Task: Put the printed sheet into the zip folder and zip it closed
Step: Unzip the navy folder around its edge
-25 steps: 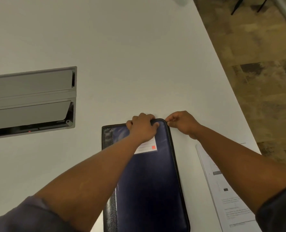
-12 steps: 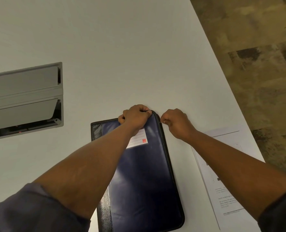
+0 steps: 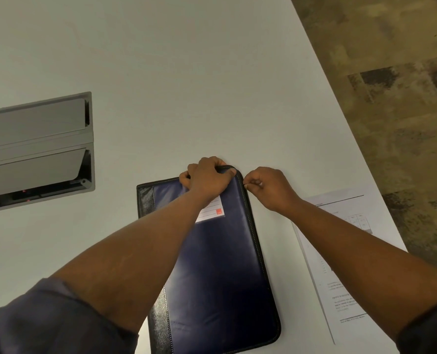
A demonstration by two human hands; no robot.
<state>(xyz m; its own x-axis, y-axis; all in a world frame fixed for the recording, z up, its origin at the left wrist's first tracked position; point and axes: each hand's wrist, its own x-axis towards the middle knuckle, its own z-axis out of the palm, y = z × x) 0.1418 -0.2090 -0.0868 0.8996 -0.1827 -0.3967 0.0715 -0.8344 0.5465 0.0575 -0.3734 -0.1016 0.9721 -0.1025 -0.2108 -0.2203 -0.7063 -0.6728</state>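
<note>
White surface (image 3: 212,72) carries my zip folder (image 3: 220,264), long axis running away from me; left hand (image 3: 207,180) grips its far edge, right hand (image 3: 268,187) pinches the corner zip pull; printed sheet (image 3: 340,277) lies right of it.

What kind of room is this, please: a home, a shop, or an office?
Most likely an office or meeting room. The large white table has a built-in grey cable box, the floor is patterned carpet, and a zip folder and printed sheet lie there.

White table (image 3: 186,72) with grey cable hatch (image 3: 36,149); mottled brown floor (image 3: 391,85).
</note>
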